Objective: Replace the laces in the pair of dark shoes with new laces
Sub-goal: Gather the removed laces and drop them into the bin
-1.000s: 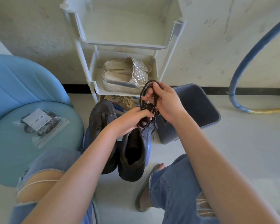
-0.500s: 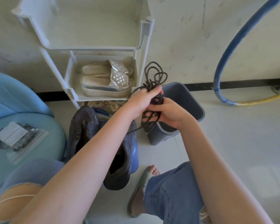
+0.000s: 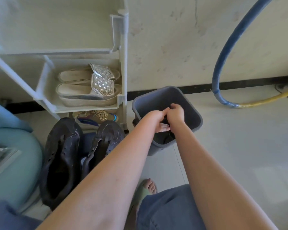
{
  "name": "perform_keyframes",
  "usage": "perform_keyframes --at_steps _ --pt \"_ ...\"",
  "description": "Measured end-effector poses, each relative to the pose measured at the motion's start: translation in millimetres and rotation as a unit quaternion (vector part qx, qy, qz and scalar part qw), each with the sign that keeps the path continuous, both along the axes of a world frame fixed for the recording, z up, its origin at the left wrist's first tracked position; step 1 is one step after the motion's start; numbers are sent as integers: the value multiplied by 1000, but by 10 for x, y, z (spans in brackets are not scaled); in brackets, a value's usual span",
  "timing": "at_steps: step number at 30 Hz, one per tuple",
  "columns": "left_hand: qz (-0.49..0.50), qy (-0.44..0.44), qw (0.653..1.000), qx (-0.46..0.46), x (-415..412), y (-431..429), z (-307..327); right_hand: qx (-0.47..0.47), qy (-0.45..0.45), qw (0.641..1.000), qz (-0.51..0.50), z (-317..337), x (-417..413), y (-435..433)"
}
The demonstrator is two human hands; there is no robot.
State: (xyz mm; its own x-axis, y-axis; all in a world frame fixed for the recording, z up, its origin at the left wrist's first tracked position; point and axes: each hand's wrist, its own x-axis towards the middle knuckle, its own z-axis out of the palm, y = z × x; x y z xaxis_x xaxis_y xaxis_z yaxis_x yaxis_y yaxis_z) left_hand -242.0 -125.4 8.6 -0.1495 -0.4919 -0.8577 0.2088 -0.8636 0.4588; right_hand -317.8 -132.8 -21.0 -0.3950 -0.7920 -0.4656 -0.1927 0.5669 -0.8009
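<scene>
Rack (image 3: 90, 110): we see pale sandals (image 3: 90, 92) on its shelf.
Bin (image 3: 187, 103): dark laces (image 3: 165, 119) hang into it, between both hands.
Dark shoes (image 3: 61, 155): floor, left of bin.
Right hand (image 3: 176, 113): grip clenched on laces.
Left hand (image 3: 158, 120): touching right; grip we cannot tell.

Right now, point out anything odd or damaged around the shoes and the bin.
Both dark shoes stand unlaced, with empty eyelets and uppers creased with pale cracks. The left hand and right hand meet inside the grey bin, with dark laces between them. Nothing looks spilled.
</scene>
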Motion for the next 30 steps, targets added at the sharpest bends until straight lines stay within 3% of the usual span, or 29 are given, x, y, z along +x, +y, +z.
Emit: perform_keyframes --at_steps 2,5,7,9,13,18,21,25,27,30 --pt "-69 -111 989 -63 -18 19 -6 63 -23 993 93 -64 -30 32" --pt "-143 -237 956 -93 114 26 -108 104 81 974 183 -65 -100 61" --pt "-152 -226 954 -125 252 100 -118 136 144 955 219 -8 -65 51" --pt "-159 -215 947 -177 413 231 -112 142 122 953 236 50 55 59" --pt "-172 -223 936 -212 934 518 -43 62 173 923 339 90 324 130" --pt "-216 -290 914 -183 1776 863 -24 -18 119 886 448 269 1040 270" --pt "-175 -298 917 -197 2237 1169 -19 -19 153 816 557 333 1538 448" --pt "-46 -401 883 -241 2961 1517 35 -25 194 715 671 348 2173 746" --pt "-67 -465 859 -202 3380 1699 0 -59 248 675 693 319 2468 869" --pt "-136 -559 813 -84 3926 1984 -172 -71 396 607 685 216 2783 956"
